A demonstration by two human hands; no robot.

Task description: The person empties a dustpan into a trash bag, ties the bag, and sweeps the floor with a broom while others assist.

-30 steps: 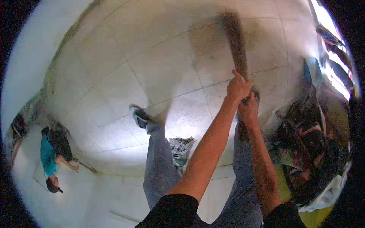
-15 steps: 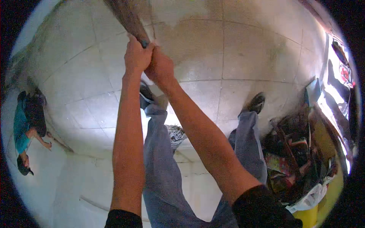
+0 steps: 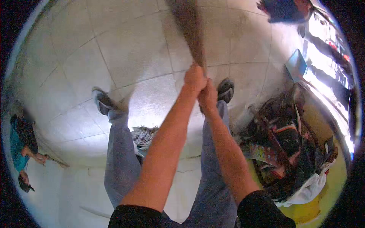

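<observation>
Both of my hands grip one end of a long dark stick [image 3: 194, 40], which points away from me over the tiled floor. Its far part is smeared by motion and runs out of view at the top, so its exact kind cannot be made out. My left hand [image 3: 195, 79] is wrapped round it farther along. Just behind, close against it, my right hand [image 3: 208, 96] is closed round the end. My two shoes [image 3: 102, 100] stand apart on the floor. A grey, stringy mop head [image 3: 144, 136] lies between my legs, partly hidden by my left forearm.
At the left, a person [image 3: 23, 146] in a teal top stands by the wall. A heap of bags and other items [image 3: 281, 140] fills the right side, above a yellow container [image 3: 304, 212]. A blue dustpan-like piece [image 3: 296, 66] and a dark bundle [image 3: 285, 10] lie beyond.
My hands and the stick have swung to the right, and the stick now points more straight ahead. My view has turned, and my legs appear farther left.
</observation>
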